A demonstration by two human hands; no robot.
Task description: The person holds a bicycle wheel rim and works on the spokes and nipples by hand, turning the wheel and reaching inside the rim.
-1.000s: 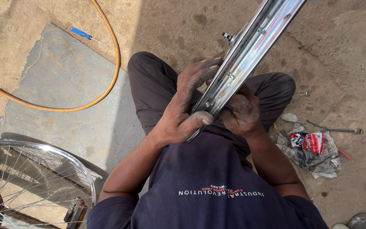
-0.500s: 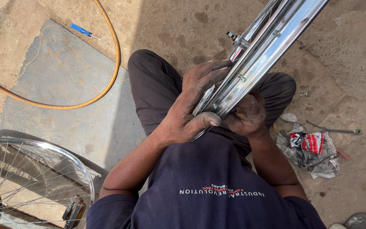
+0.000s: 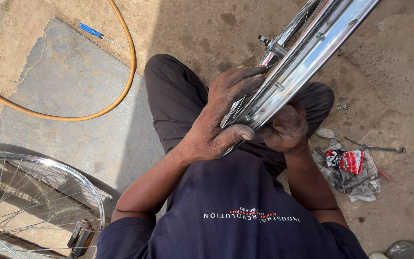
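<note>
A: Biggest item first: the chrome wheel rim (image 3: 307, 62) runs from the person's lap up past the top right of the ground (image 3: 192, 24). Only its near end is supported, so it looks top-heavy. If it tips, it likely twists out sideways.

B: Grip state?

A: Left hand (image 3: 221, 120) is wrapped around the rim's near end, fingers curled over the edge, thumb pressed under. Right hand (image 3: 286, 127) is closed on the rim's other side; whether it also holds a tool, I cannot tell. Both hands look greasy, so slip risk is my call.

B: Other hazards?

A: Second spoked wheel (image 3: 29, 201) lies at the ground's bottom left, near the left elbow. Orange hose (image 3: 120, 86) loops over the stone slab (image 3: 68, 100), a snag risk. Rag pile (image 3: 348, 172) and wrench (image 3: 377, 147) sit near the right knee. Smallest: loose screws (image 3: 343, 108) near the rim, easily scattered or lost.
</note>
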